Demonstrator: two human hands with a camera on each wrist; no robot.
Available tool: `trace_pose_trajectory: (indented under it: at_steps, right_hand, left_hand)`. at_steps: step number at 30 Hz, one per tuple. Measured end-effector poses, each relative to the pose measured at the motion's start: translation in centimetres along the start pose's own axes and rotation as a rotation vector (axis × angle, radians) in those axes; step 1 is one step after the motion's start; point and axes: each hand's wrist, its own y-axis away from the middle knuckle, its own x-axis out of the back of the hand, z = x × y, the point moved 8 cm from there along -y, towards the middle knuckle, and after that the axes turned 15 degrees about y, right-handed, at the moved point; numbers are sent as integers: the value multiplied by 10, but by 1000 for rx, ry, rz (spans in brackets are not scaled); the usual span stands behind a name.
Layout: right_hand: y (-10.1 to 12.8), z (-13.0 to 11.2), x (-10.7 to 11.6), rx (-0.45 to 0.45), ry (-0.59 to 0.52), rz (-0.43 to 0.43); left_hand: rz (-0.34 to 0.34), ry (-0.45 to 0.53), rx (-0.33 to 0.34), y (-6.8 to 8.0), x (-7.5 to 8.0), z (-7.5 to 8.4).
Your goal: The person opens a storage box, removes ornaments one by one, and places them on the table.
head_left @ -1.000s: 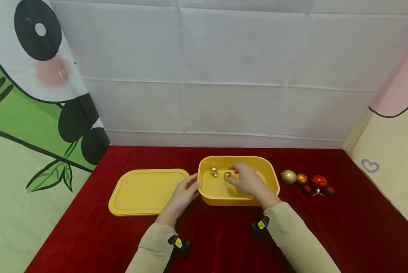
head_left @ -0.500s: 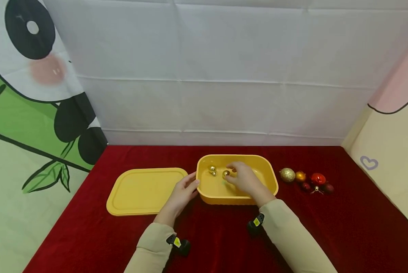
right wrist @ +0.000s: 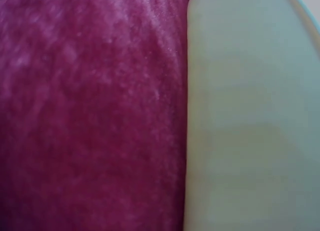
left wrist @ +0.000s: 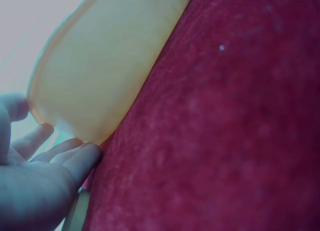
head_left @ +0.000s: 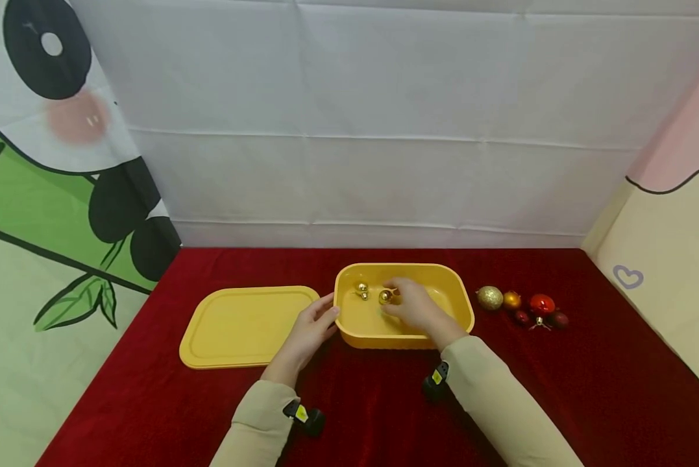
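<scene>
Leftmost, a yellow lid (head_left: 246, 325) lies flat on the red cloth (head_left: 372, 402), just left of the left hand (head_left: 309, 332), whose straight, relaxed fingers (left wrist: 75, 158) press the left end wall of the yellow tub (head_left: 384, 338) — touching, not clasping. Inside the tub, the right hand (head_left: 415, 307) is at a small gold bauble (head_left: 385, 297); whether its fingertips pinch it cannot be told, with a second gold bauble (head_left: 361, 288) just left. Well right lie five more baubles (head_left: 521, 308) — their caps too small to make out, and no writing is readable.
</scene>
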Motion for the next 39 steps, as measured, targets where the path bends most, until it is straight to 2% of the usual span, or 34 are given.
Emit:
trace_pose_trajectory:
  at_steps: [7,23,33,39]
  right_hand:
    - [0,-5,-4,64,69,-18]
    - [1,-6,0,67,127,39]
    - [4,1,8,27,-11,39]
    - [8,3,14,46,-47,62]
  left_hand:
    - [-12,-2,0,-1,1,-1]
    - [-11,0,-8,-1,1,-1]
    - [-10,7,-14,-2,0,-2]
    - [-7,6,-8,-2,0,-3]
